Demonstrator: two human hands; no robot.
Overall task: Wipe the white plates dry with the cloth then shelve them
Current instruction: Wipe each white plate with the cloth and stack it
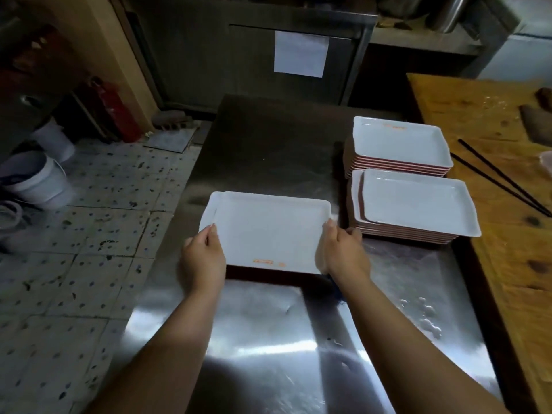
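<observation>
steel counter [268,138] under me, two stacks of white plates [400,144] at its right side, near stack [415,204] just beside my right hand. i hold one white rectangular plate [268,231] above the counter, my left hand [203,258] and right hand [343,252] curled round its two near corners. black chopsticks [504,180] lie on the wooden board [493,121].

A commercial kitchen's back work area.
Steel worktop [268,339] at centre; stacked white plates [400,150] at 2 o'clock, steel cabinet [254,55] at 12, wooden chopping board [493,121] at 3, buckets [33,180] on stained tile floor [89,234] at 9.
</observation>
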